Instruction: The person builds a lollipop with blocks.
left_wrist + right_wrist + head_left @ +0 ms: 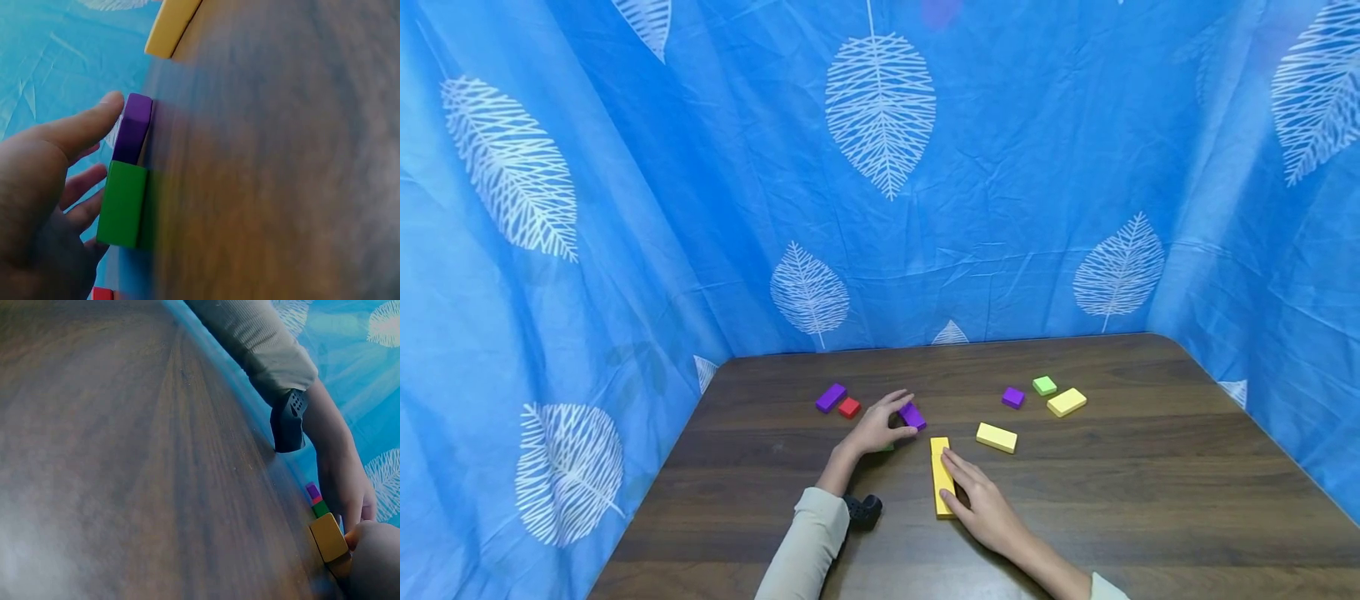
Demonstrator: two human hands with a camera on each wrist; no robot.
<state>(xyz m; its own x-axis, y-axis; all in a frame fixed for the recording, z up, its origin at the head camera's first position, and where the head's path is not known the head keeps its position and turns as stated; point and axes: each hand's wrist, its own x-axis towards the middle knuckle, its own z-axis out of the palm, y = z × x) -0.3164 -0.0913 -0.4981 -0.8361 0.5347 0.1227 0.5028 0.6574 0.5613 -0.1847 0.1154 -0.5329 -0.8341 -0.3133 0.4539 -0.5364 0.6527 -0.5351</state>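
At twelve o'clock, blue leaf-print fabric backs the wood-grain table; loose left hand flanks purple block, loose right hand touches yellow blocks.

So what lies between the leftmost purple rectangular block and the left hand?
A small red rectangular block lies between the leftmost purple rectangular block and the left hand, as the head view shows.

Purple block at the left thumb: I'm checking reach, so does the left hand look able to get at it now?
Probably yes: the left hand, thumb and fingers parted, is right by the purple block, with nothing showing between. The green block lies palm-side, apparently not blocking.
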